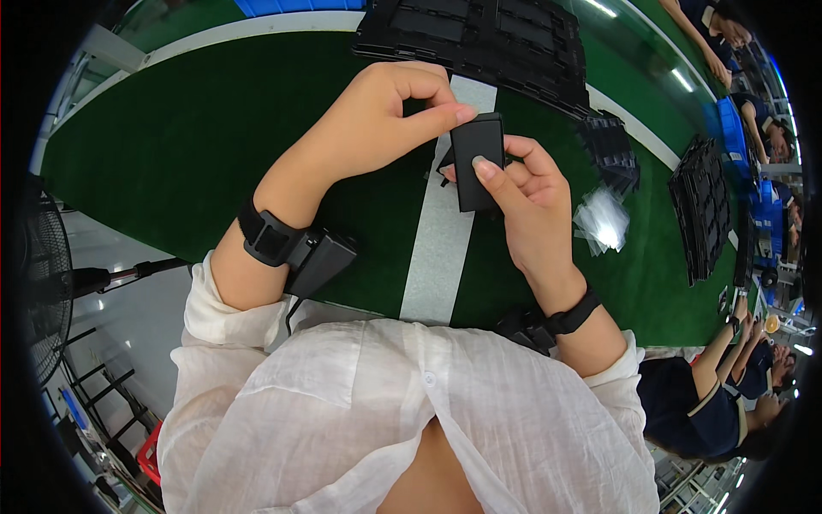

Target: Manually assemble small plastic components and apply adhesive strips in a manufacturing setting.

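A slim black rectangular device (477, 167) is held up over the green work surface, its long side nearly upright. My left hand (409, 104) is closed at its top end, with the thumb on the upper left corner. Lower down, my right hand (533, 187) grips it from the right, its thumb pressed on the front face and its fingers behind. Dark parts show behind the device's left edge, mostly hidden, so I cannot tell what they are.
Black slotted trays (522, 43) lie at the far side, with smaller black trays (610, 147) and more trays (702, 210) to the right. Clear plastic pieces (601, 221) lie right of my right hand. A fan (53, 274) stands at left; co-workers sit along the right.
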`<move>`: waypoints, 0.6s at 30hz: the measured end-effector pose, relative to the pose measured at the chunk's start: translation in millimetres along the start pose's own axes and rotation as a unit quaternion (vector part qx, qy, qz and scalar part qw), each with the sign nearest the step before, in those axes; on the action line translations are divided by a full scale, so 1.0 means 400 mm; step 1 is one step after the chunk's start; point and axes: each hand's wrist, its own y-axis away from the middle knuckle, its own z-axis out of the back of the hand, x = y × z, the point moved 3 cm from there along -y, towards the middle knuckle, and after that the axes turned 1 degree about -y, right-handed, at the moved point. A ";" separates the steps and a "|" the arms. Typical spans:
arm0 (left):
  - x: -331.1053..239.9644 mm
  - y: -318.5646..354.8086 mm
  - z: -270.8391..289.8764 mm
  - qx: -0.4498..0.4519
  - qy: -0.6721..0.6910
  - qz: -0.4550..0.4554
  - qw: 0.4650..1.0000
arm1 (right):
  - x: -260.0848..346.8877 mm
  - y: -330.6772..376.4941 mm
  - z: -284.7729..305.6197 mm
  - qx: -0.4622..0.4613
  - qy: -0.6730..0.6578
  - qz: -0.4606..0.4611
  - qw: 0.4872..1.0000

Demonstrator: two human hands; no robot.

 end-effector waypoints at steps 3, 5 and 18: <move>-0.001 0.007 0.000 -0.014 -0.038 -0.038 0.998 | 0.004 0.001 -0.009 0.011 -0.011 0.005 1.000; -0.003 0.011 0.000 -0.028 -0.056 -0.032 0.997 | 0.010 -0.002 -0.013 0.005 -0.013 0.000 1.000; 0.041 0.083 -0.031 0.011 -0.318 0.000 0.948 | 0.007 0.004 -0.018 -0.003 -0.018 0.024 1.000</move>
